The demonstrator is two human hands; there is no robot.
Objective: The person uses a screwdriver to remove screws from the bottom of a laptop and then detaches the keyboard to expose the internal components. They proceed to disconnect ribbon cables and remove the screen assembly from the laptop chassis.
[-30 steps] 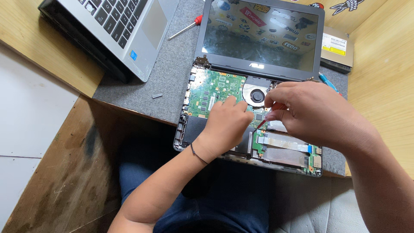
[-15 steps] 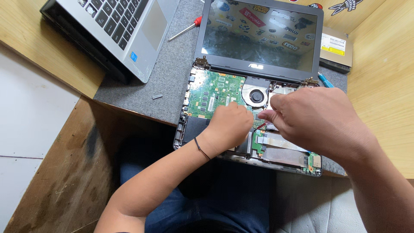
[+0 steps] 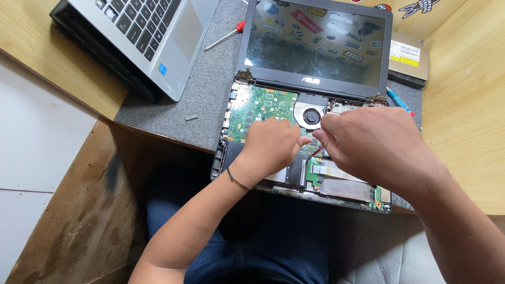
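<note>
A dismantled dark laptop (image 3: 247, 79) lies on a grey mat with its green circuit board (image 3: 258, 105) and round fan (image 3: 311, 114) exposed. My left hand (image 3: 271, 146) rests on the board with its fingers curled, knuckles toward the fan; whether it holds anything is hidden. My right hand (image 3: 368, 144) sits just right of it, below the fan. Its fingertips are pinched together, and a thin red wire (image 3: 315, 151) runs out from under them. The two hands almost touch. The laptop's screen (image 3: 315, 44) stands open behind them.
A silver laptop (image 3: 147, 37) sits at the top left, half over the mat's edge. A red-handled screwdriver (image 3: 226, 36) lies between the laptops. An optical drive (image 3: 407, 58) and a blue tool (image 3: 397, 100) lie at the right. A small grey piece (image 3: 191, 117) is on the mat (image 3: 210, 89).
My right hand has shifted left and lower, closing up on my left hand. The thin piece in its fingers now shows less.
</note>
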